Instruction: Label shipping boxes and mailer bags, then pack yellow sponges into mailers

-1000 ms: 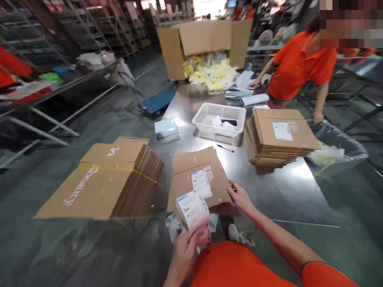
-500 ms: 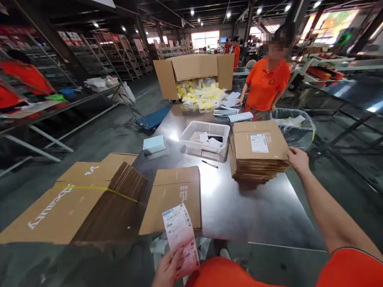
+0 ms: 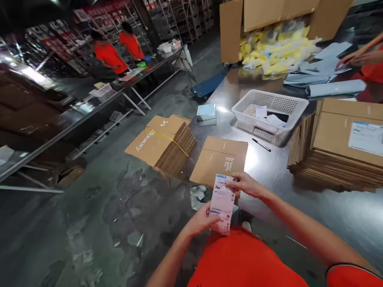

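Both my hands hold a stack of printed shipping labels (image 3: pixel 222 201) in front of my body. My left hand (image 3: pixel 201 220) grips its lower left side, thumb across the face. At the upper right corner, my right hand (image 3: pixel 245 184) pinches the edge. Just beyond the labels lies a flat cardboard box (image 3: pixel 220 159) with white print, partly covered by them. To the right stands a tall stack of flattened boxes (image 3: pixel 341 159), its top one bearing a shipping label (image 3: pixel 366 137). A yellow-strapped bundle of flattened boxes (image 3: pixel 161 141) sits to the left.
On the metal table (image 3: pixel 269 183) are a white plastic basket (image 3: pixel 269 103) with papers, a black pen (image 3: pixel 261 145) and a light-blue box (image 3: pixel 206 113). Behind stands a large carton of yellow bagged items (image 3: pixel 275 50). A co-worker's hands (image 3: pixel 356 57) are at grey mailer bags (image 3: pixel 336 87).
My right hand has left the tall box stack and come over to grip the labels' upper corner. My left hand keeps hold of them. The view has turned left and down.
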Motion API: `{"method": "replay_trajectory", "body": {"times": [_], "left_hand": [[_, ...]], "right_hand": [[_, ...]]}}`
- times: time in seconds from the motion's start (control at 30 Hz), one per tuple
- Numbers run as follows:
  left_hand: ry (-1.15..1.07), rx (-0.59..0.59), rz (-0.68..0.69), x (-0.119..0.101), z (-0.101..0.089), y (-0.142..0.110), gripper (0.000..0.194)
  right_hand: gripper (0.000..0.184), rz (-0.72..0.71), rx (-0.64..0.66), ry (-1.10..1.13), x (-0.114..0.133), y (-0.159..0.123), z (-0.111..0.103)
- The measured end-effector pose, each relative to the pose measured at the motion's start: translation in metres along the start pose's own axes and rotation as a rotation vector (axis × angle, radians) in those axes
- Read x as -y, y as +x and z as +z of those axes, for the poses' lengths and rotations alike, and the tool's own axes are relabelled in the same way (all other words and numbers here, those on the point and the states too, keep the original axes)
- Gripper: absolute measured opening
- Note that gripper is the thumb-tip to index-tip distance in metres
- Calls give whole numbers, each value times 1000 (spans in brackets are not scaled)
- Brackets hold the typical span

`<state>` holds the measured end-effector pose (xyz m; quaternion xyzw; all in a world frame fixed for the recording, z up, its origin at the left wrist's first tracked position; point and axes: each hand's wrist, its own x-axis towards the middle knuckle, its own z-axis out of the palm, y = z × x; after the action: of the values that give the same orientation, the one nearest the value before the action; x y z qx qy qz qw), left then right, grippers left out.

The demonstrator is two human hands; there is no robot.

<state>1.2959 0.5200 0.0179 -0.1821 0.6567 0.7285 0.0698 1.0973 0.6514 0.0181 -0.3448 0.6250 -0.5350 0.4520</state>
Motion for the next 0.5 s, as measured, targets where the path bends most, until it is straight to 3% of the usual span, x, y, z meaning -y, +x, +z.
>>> {"method": "replay_trajectory", "body": {"times": [0.07,0.17,0.23,0.37,0.5], "left_hand": [[-165,-80,85,-6,-10,6,66],[-225,-306,88,-17,-17,26,37],[-163,-401,60,-16,-22,43,32],[-70,-374,-12,13,-40,68,40],[-109,-259,-142,64,-65,65,37]], "right_hand": [[43,11,-38,-36,-7,4,15],[43,-8,-71,-118,-9,7,37],[39,-26,-167,-200,-10,10,47],[25,-19,-311,-364,-26,35,42],[22,-87,-528,-603,-37,80,3]]}}
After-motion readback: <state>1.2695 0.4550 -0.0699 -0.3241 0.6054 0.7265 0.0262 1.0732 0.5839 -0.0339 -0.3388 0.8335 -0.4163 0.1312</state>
